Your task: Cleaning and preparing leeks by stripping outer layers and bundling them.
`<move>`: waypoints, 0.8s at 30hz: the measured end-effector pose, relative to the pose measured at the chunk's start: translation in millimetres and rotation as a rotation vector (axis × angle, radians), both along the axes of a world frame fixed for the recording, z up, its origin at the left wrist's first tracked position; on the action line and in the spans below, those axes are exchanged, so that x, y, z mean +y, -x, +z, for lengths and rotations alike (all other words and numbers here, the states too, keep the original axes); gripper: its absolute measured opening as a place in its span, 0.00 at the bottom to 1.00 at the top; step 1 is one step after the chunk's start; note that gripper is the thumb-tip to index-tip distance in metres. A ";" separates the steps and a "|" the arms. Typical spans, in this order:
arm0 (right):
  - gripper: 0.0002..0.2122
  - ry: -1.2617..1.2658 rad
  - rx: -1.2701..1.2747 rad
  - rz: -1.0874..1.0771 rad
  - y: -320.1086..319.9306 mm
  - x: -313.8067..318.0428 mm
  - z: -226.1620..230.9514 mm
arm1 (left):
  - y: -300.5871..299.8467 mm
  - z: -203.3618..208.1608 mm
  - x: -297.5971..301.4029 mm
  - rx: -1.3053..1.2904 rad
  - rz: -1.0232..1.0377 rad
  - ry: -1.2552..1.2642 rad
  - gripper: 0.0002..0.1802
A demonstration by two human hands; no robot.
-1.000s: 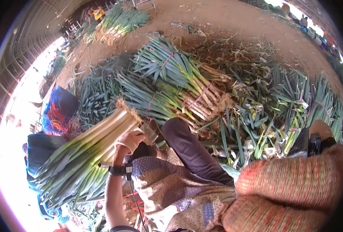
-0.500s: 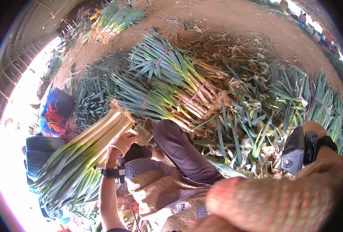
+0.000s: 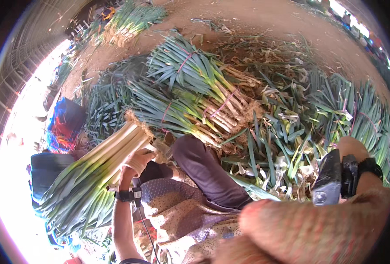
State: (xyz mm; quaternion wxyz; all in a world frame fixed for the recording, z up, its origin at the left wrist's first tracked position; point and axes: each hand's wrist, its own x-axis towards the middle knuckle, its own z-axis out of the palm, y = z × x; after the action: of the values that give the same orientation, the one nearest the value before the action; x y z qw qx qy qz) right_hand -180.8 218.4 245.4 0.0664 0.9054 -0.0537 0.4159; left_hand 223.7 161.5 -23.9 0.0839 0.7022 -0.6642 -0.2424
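Observation:
A big bundle of leeks (image 3: 111, 152) leans at my left, its roots pointing up and away and its green leaves fanning down to the left. My left hand (image 3: 138, 162) lies against the near side of the white stalks, fingers curled; what they hold, if anything, is hidden. A pale band crosses that hand. My right hand (image 3: 352, 147) is stretched far right, close to the tied leeks (image 3: 368, 121) lying there. A black wrist-worn device (image 3: 327, 180) and the hand's own back hide its fingers.
Leek bundles tied with pink bands (image 3: 212, 92) lie on a pile ahead of my bent knee (image 3: 203, 171). Loose leaves and peelings (image 3: 287, 149) cover the ground to the right. Blue and red sacking (image 3: 65, 125) stands at the left. More leeks (image 3: 133, 22) lie far off on bare earth.
My right forearm and the device on its wrist have shifted and turned slightly. My left hand and the leek bundle beside it stay nearly in place.

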 end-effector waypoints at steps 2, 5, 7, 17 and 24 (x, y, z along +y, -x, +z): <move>0.12 -0.005 0.004 -0.008 0.0 -1.5 -3.6 | -10.3 -6.4 -0.2 -0.104 -0.158 0.056 0.12; 0.13 -0.032 0.013 -0.034 6.0 -1.6 -7.7 | -23.1 -16.9 -2.8 0.015 -0.214 0.098 0.11; 0.13 -0.049 0.005 -0.048 8.2 -3.3 -12.7 | -10.4 -0.7 -10.0 0.164 0.069 -0.061 0.10; 0.13 -0.080 0.020 -0.049 15.7 -18.0 -12.4 | -30.6 28.3 -25.9 0.711 0.329 0.178 0.15; 0.13 -0.178 0.082 0.009 3.7 -50.8 -25.3 | 74.8 92.4 -69.4 1.058 0.112 0.445 0.18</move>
State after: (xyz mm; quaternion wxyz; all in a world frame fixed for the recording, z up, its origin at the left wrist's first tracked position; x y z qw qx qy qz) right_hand -184.5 167.6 220.1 -0.0139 0.9241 -0.0837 0.3725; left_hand 148.9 92.1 68.5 0.5629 0.4848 -0.5288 -0.4104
